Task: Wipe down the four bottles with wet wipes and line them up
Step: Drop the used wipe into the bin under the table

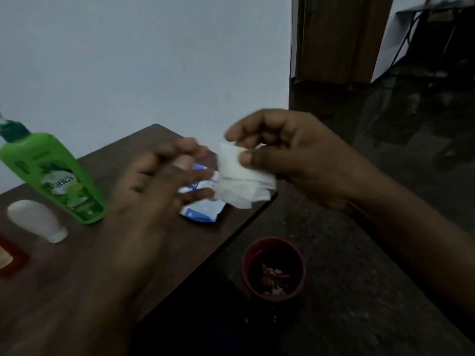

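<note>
A brown table (210,235) lies under the left hand (151,191), dark speckled floor (359,265) under the right hand (290,155), a pale wall (141,60) beyond.

Most likely a dim room in a home: a dark wooden table (200,237) pushed against a plain white wall (128,60), a speckled stone floor (359,265), and a wooden door (334,39) at upper right. Toiletries, a green bottle (54,176) and a white bottle (36,219), sit at left, and a small maroon bin (248,268) of scraps stands lower centre
</note>
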Action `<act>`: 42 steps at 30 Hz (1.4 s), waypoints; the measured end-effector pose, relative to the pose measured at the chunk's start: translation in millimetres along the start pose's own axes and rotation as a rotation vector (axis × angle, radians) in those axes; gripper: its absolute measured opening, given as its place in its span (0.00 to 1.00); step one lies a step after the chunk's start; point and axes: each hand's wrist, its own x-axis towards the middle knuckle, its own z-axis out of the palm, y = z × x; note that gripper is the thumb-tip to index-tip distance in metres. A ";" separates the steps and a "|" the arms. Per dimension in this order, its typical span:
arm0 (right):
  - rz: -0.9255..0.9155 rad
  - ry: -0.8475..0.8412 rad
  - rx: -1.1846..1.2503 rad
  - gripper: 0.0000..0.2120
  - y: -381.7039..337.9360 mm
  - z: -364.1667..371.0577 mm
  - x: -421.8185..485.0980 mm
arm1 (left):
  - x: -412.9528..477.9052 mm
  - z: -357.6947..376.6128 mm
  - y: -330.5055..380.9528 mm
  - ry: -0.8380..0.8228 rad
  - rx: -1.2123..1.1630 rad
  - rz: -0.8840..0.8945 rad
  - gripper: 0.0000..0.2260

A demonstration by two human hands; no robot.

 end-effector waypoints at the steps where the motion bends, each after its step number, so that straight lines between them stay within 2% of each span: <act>1: 0.019 0.034 0.009 0.14 8.2 -12.0 -12.0 | -4.7 15.6 -11.8 -0.015 -0.029 -0.030 0.06; 5: 0.137 0.203 0.155 0.14 54.2 -48.5 -56.0 | -25.2 77.5 -65.8 -0.173 -0.005 -0.279 0.14; 9: 0.358 0.365 0.185 0.13 117.7 -61.7 -89.2 | -31.1 97.9 -135.4 -0.072 0.009 -0.515 0.20; 15: 0.680 0.444 0.193 0.10 218.1 -59.4 -105.4 | -21.5 95.4 -230.8 0.140 0.041 -0.815 0.17; 22: 0.835 0.470 0.226 0.07 316.5 -53.4 -115.2 | -13.9 83.3 -328.5 0.287 0.087 -0.959 0.13; 27: 0.902 0.531 0.134 0.06 386.9 -47.3 -116.0 | -5.6 70.4 -393.0 0.377 0.036 -1.057 0.12; 32: 0.975 0.561 -0.017 0.07 443.9 -45.5 -107.6 | 2.8 64.2 -444.8 0.390 0.135 -1.080 0.11; 38: 0.981 0.523 -0.156 0.12 486.7 -40.0 -89.8 | 4.2 59.9 -489.1 0.448 0.240 -1.072 0.13; 40: 0.999 0.504 -0.197 0.09 498.8 -38.0 -85.5 | 6.9 56.4 -496.9 0.442 0.241 -1.082 0.12; 42: 1.032 0.421 -0.313 0.14 512.5 -36.4 -86.3 | 8.9 53.0 -500.4 0.445 0.235 -1.078 0.17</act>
